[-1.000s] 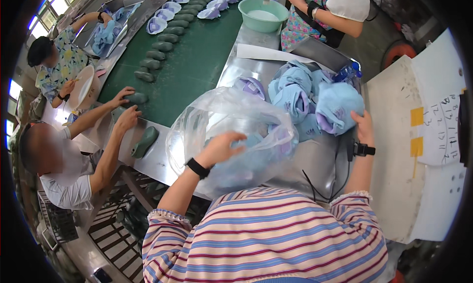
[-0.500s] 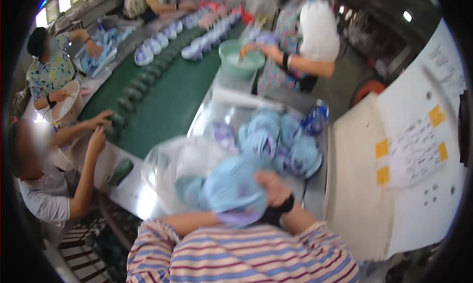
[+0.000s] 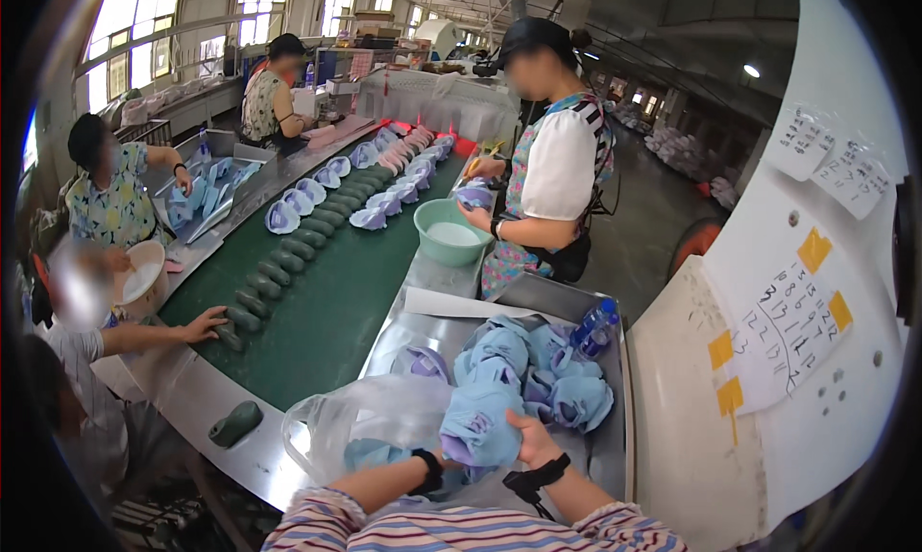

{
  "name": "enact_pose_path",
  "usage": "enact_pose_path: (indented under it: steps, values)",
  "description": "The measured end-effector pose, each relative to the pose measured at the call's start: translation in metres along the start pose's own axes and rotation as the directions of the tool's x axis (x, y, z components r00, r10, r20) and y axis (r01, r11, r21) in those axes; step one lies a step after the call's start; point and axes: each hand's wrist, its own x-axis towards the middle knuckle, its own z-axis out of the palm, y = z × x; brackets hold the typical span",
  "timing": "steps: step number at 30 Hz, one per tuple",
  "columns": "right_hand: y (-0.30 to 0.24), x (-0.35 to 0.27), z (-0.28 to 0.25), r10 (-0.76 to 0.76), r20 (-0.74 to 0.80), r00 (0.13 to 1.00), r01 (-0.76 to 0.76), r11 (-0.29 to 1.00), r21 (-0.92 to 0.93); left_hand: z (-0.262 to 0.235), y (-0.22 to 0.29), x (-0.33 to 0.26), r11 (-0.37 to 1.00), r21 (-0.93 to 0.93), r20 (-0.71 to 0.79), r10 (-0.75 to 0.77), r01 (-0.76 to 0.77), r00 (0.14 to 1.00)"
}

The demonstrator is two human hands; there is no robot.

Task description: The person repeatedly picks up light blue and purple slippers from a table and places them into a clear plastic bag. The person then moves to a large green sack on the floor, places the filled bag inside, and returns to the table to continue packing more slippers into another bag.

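Note:
A stack of light-blue and lilac fabric shoe uppers (image 3: 483, 419) is in front of me, over the near end of the metal tray. My right hand (image 3: 534, 441) grips its right side, thumb on the outer face. At the near left side of the same stack is my left hand (image 3: 444, 458); its fingers are hidden behind the fabric. More blue uppers (image 3: 581, 398) lie heaped just beyond and to the right. A clear plastic bag (image 3: 370, 408) spreads to the left, with blue uppers (image 3: 375, 453) at its near end.
Dark green shoe lasts (image 3: 274, 280) and lilac uppers (image 3: 368, 218) line the green belt (image 3: 331, 302). One last (image 3: 235, 424) lies on the metal edge. Co-workers stand or sit along both sides. A green basin (image 3: 449, 233), blue-capped bottles (image 3: 595, 326) and a white panel (image 3: 691, 398) are nearby.
The view has tilted up and steadied. The stack of uppers has moved away from my body, toward the heap. A co-worker at left now reaches one hand to a last on the belt.

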Motion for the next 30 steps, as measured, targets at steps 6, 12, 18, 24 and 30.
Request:
enact_pose_path:
  steps: [6, 12, 18, 24, 30]
  values:
    - [0.007, 0.008, -0.017, -0.131, -0.115, 0.985, 0.121, 0.989, -0.083, 0.004, -0.006, 0.010, 0.958, -0.090, 0.110, -0.263, 0.273, 0.959]
    - [-0.007, 0.009, 0.008, -0.080, -0.128, 0.989, 0.072, 0.995, -0.069, -0.011, -0.013, 0.007, 0.514, 0.857, 0.136, -0.301, 0.040, 0.944]
    - [-0.017, -0.004, 0.006, -0.114, -0.005, 0.993, 0.113, 0.973, 0.202, 0.047, 0.046, 0.027, 0.285, 0.930, 0.349, -0.477, -0.234, 0.807]
    - [-0.003, -0.018, 0.014, -0.040, 0.102, 0.994, 0.029, 0.994, 0.105, 0.036, 0.035, 0.054, 0.193, 0.925, 0.380, -0.531, -0.328, 0.757]
    - [-0.026, -0.002, -0.021, -0.350, -0.079, 0.933, 0.359, 0.908, 0.214, 0.014, 0.018, 0.039, 0.445, 0.889, 0.332, -0.460, -0.110, 0.823]
